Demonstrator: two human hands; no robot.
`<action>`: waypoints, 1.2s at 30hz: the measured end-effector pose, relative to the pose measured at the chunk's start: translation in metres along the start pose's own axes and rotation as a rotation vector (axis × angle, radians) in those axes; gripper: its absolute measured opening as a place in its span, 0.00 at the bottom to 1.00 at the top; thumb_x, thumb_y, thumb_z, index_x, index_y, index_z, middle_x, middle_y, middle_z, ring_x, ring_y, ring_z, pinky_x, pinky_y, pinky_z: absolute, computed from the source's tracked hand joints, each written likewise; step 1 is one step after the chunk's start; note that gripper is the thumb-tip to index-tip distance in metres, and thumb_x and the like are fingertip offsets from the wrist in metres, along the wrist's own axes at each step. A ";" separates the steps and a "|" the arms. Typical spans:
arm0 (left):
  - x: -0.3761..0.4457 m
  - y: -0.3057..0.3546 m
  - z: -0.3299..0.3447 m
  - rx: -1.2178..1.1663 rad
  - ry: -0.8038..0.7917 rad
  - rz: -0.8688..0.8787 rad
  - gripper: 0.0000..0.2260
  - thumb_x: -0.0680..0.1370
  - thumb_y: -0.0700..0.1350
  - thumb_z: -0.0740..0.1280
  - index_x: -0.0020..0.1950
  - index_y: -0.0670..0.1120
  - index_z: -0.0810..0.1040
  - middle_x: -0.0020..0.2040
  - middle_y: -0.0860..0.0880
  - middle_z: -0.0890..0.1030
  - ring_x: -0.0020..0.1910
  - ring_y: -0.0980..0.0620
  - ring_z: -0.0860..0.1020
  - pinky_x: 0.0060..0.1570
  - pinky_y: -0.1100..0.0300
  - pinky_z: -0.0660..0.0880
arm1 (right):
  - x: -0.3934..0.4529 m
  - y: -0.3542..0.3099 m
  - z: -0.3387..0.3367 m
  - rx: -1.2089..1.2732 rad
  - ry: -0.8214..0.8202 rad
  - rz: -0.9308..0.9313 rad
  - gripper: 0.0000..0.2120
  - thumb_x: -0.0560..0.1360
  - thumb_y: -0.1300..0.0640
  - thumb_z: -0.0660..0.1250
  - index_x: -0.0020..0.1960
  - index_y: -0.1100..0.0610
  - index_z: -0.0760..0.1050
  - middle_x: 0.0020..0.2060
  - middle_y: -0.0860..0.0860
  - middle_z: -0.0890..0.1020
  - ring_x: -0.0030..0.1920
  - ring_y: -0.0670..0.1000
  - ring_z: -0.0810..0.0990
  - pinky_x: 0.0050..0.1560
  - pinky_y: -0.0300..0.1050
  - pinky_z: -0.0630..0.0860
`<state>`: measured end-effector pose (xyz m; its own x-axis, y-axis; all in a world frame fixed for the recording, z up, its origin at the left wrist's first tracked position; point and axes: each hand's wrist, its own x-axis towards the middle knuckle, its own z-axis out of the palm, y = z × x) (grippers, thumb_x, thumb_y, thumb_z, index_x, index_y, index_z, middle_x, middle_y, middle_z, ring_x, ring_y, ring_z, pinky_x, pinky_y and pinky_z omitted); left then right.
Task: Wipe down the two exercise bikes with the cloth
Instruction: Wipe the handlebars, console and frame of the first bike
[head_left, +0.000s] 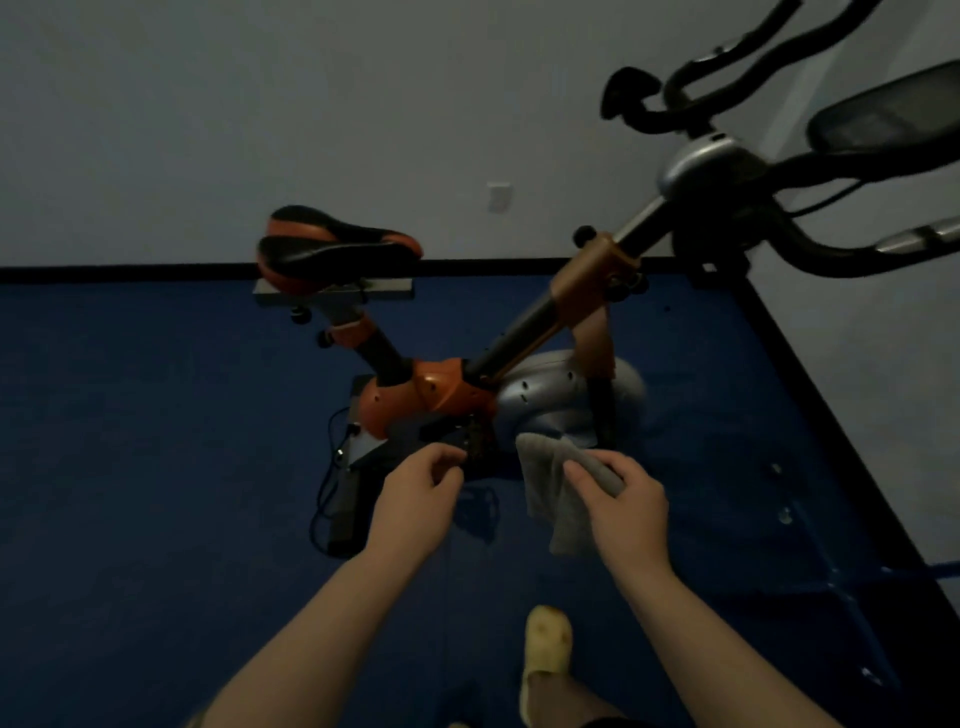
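Note:
An orange and silver exercise bike (441, 395) stands on the blue floor in front of me, its black and orange saddle (332, 249) to the left and its black handlebars (727, 171) at the upper right. My right hand (623, 504) grips a grey cloth (550, 488) that hangs down just below the silver flywheel cover (550, 400). My left hand (421, 493) reaches to the black pedal (457, 441) by the crank, its fingers curled at the pedal's near edge.
A black cable (327, 483) loops on the floor left of the bike's base. A white wall with a socket (500, 197) runs behind. My foot in a yellow slipper (545, 654) stands on the blue floor below my hands.

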<state>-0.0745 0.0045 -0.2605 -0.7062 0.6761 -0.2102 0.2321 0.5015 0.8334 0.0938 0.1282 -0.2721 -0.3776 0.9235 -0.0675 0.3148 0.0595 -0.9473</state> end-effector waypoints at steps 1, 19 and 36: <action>0.006 -0.004 -0.010 -0.005 0.012 -0.006 0.08 0.79 0.44 0.63 0.55 0.54 0.79 0.50 0.57 0.80 0.48 0.61 0.76 0.42 0.65 0.72 | 0.003 -0.005 0.012 0.002 -0.016 -0.006 0.05 0.73 0.53 0.73 0.44 0.44 0.80 0.44 0.44 0.82 0.46 0.40 0.79 0.48 0.44 0.79; 0.151 -0.090 -0.216 0.037 0.131 -0.093 0.08 0.79 0.45 0.63 0.54 0.55 0.78 0.51 0.58 0.79 0.50 0.61 0.76 0.44 0.68 0.70 | 0.072 -0.076 0.272 -0.009 -0.279 -0.028 0.02 0.73 0.55 0.73 0.44 0.49 0.81 0.44 0.45 0.83 0.47 0.44 0.81 0.49 0.48 0.79; 0.270 -0.222 -0.463 0.135 -0.138 0.044 0.09 0.80 0.44 0.63 0.57 0.53 0.79 0.55 0.57 0.80 0.54 0.60 0.76 0.45 0.74 0.67 | 0.010 -0.141 0.521 0.047 0.122 0.162 0.02 0.73 0.51 0.73 0.44 0.45 0.81 0.40 0.42 0.83 0.43 0.37 0.79 0.35 0.29 0.73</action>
<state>-0.6265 -0.1747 -0.2655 -0.5970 0.7620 -0.2509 0.3547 0.5312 0.7694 -0.4083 -0.0680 -0.3028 -0.2161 0.9588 -0.1846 0.3213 -0.1086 -0.9407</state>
